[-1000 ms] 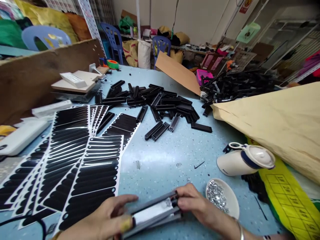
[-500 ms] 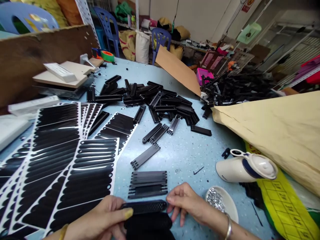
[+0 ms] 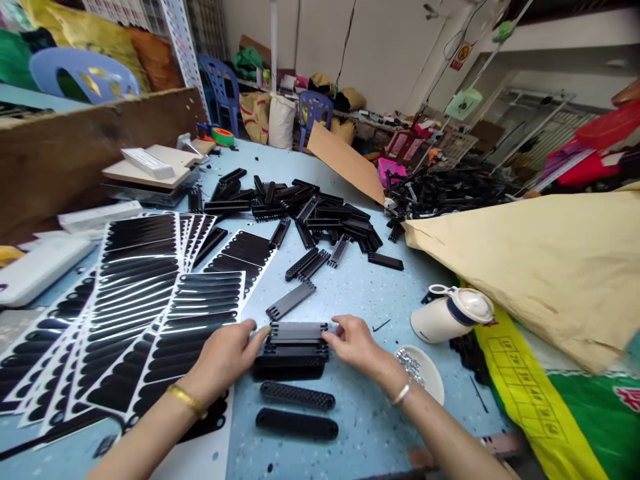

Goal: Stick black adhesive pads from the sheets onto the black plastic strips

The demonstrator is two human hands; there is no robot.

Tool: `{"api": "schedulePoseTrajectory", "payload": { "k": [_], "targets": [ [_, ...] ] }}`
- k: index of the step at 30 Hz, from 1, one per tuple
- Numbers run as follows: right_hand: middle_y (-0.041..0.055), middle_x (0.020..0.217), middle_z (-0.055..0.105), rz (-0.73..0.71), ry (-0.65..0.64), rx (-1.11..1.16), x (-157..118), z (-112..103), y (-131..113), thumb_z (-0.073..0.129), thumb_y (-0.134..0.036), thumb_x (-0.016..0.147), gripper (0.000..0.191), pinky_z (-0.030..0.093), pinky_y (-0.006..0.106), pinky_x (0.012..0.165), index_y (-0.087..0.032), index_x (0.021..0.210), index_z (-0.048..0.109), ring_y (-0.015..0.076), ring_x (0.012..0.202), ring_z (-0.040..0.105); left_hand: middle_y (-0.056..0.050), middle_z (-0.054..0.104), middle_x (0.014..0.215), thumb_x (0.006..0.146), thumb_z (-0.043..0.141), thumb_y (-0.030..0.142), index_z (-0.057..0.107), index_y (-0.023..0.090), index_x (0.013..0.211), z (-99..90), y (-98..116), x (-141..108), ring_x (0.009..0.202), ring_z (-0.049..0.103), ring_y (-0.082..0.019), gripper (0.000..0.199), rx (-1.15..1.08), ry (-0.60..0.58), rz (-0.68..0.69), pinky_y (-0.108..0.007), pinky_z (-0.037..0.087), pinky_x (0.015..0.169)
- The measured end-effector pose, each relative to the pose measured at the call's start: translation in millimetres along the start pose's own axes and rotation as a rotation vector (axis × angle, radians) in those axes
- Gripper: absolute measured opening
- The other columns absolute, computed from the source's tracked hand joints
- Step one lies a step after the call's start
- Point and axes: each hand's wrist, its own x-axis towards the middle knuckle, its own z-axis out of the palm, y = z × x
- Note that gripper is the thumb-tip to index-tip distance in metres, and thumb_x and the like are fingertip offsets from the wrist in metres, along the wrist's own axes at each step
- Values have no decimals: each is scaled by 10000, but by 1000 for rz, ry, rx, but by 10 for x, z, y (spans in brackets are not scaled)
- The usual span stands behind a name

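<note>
A small stack of flat black notched pieces [image 3: 299,332] lies on the blue speckled table. My left hand [image 3: 231,350] pinches its left end, and my right hand [image 3: 354,341] pinches its right end. Just below the stack is a dark bar [image 3: 289,367]. Nearer to me lie a black bar with a dotted surface [image 3: 297,395] and a smooth rounded black bar [image 3: 297,424], parallel and apart. A grey notched piece [image 3: 291,299] rests at a slant above the stack.
Sheets of black strips [image 3: 140,267] cover the left side. Black parts [image 3: 320,213] are heaped at the back. To the right are a bowl [image 3: 434,373] with small metal pieces, a white cup lying on its side [image 3: 435,320] and brown paper [image 3: 530,247].
Both hands have moved from the dotted black bar up to the notched stack and now grip its ends. The dotted bar lies on the table. The view has shifted.
</note>
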Motion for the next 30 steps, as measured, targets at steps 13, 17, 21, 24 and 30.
{"api": "schedulePoseTrajectory", "payload": {
  "k": [13,17,21,24,30],
  "targets": [
    [23,813,624,-8,245,123,31,402,55,696,-87,668,400,501,264,618,-140,1062,652,155,661,578,-4,645,735,638,557,265,611,135,1083,383,-66,119,593,609,-154,466,-644,166,-29,-274,504,593],
    [35,832,613,-64,337,162,-27,406,17,638,-79,677,382,519,304,689,-153,1052,648,184,716,592,-28,646,831,622,580,267,557,109,1221,446,-66,58,668,643,-158,620,-797,223,-15,-288,552,645],
    [51,870,625,-109,386,205,-44,377,-75,593,-77,682,384,515,326,766,-171,1049,657,202,788,601,11,588,739,612,559,226,560,115,1231,471,-56,88,650,637,-154,629,-831,284,10,-266,539,611],
    [52,834,635,-101,389,252,-29,365,-123,667,-152,667,374,517,321,710,-158,1041,667,198,727,598,7,588,758,618,529,187,581,134,1235,468,-40,100,683,635,-166,621,-760,335,48,-294,538,677],
    [29,668,662,-24,349,404,122,330,-103,702,-277,675,235,516,289,584,-137,861,675,187,615,625,-11,606,801,643,515,146,594,173,1266,368,8,15,779,626,-213,628,-568,398,126,-345,506,806]
  ]
}}
